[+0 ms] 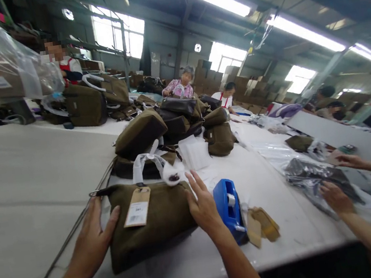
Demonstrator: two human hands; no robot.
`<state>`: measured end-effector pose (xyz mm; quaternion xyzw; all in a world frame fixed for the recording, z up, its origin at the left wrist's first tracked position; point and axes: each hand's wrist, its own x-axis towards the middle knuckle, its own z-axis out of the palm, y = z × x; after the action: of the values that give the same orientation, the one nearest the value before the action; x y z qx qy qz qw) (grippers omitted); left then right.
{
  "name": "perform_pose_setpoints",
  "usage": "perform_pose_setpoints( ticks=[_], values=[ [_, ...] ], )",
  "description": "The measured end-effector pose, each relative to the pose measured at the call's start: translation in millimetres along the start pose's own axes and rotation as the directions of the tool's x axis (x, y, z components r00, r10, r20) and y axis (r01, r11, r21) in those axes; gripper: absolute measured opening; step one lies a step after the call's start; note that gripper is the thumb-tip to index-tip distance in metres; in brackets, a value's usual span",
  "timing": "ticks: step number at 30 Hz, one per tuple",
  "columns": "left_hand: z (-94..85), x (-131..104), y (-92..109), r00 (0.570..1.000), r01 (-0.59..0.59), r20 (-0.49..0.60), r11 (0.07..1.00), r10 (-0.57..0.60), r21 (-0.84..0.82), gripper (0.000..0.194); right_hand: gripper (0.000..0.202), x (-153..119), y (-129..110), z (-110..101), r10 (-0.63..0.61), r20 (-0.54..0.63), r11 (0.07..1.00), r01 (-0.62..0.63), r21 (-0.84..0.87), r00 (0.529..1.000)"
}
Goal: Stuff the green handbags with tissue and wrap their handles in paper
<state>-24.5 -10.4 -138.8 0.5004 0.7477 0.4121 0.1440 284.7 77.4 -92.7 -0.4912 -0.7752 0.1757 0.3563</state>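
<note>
An olive-green handbag (162, 214) stands on the white table in front of me, its handles (147, 163) wrapped in white padding. A brown tag with a white label (137, 207) hangs over its front. My left hand (92, 229) holds the bag's left end, thumb against the front panel. At the right end my right hand (202, 201) grips the bag, with the thumb on its near side and the fingers stretched along the edge. The bag sits between both palms. Just right of my right hand stands a blue tape dispenser (229, 209).
Loose brown tags (261, 225) lie beside the dispenser. Behind the bag are a pile of similar bags (142, 131) and white sheets (194, 151). At right, a co-worker's hands (337, 197) handle a plastic-wrapped dark item (316, 175). More people work farther back.
</note>
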Motion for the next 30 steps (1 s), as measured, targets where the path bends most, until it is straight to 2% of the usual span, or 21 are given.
perform_pose_setpoints(
  ticks=[2, 3, 5, 7, 9, 10, 12, 13, 14, 16, 19, 25, 30],
  values=[
    [-2.7, 9, -6, 0.994, -0.067, 0.092, 0.993, 0.058, 0.095, 0.094, 0.061, 8, -10, 8, -0.186, 0.088, 0.982, 0.188, -0.02, 0.979],
    [-7.0, 13, -8, 0.984, -0.101, 0.164, 0.983, 0.075, 0.152, 0.085, 0.062, 13, -15, 13, -0.234, 0.171, 0.968, 0.245, -0.048, 0.957],
    [-19.1, 18, -8, 0.951, -0.154, 0.302, 0.943, 0.06, 0.296, 0.063, 0.066, 18, -25, 26, -0.254, 0.339, 0.945, 0.307, -0.113, 0.906],
    [-29.1, 20, 3, 0.955, -0.183, 0.289, 0.903, 0.069, 0.389, 0.057, 0.071, 18, -32, 38, -0.237, 0.439, 0.929, 0.335, -0.16, 0.867],
    [-28.5, 19, 22, 0.949, -0.301, 0.203, 0.885, 0.241, 0.355, 0.061, 0.076, 16, -33, 46, -0.224, 0.47, 0.92, 0.344, -0.187, 0.854],
    [-22.5, 20, 33, 0.913, -0.405, 0.168, 0.869, 0.371, 0.285, 0.062, 0.077, 15, -33, 47, -0.22, 0.475, 0.918, 0.346, -0.196, 0.852],
    [0.1, 22, 52, 0.781, -0.621, 0.193, 0.772, 0.594, 0.135, 0.064, 0.075, 15, -32, 47, -0.216, 0.494, 0.91, 0.357, -0.211, 0.842],
    [14.9, 23, 58, 0.715, -0.69, 0.245, 0.717, 0.655, 0.097, 0.066, 0.074, 16, -32, 46, -0.217, 0.513, 0.905, 0.368, -0.214, 0.831],
    [30.5, 24, 62, 0.668, -0.73, 0.301, 0.678, 0.68, 0.088, 0.069, 0.074, 17, -31, 45, -0.215, 0.536, 0.9, 0.378, -0.215, 0.816],
    [58.5, 26, 62, 0.626, -0.758, 0.396, 0.643, 0.672, 0.108, 0.071, 0.075, 21, -31, 44, -0.204, 0.584, 0.896, 0.39, -0.211, 0.786],
    [81.4, 26, 51, 0.622, -0.762, 0.44, 0.631, 0.648, 0.147, 0.071, 0.077, 25, -31, 45, -0.177, 0.628, 0.903, 0.379, -0.203, 0.758],
    [87.5, 22, 40, 0.62, -0.782, 0.393, 0.571, 0.679, 0.249, 0.07, 0.08, 27, -23, 52, -0.161, 0.661, 0.933, 0.331, -0.14, 0.733],
    [100.5, 24, 31, 0.62, -0.784, 0.34, 0.553, 0.707, 0.281, 0.069, 0.086, 31, -9, 67, -0.173, 0.663, 0.954, 0.292, -0.072, 0.728]
  ],
)
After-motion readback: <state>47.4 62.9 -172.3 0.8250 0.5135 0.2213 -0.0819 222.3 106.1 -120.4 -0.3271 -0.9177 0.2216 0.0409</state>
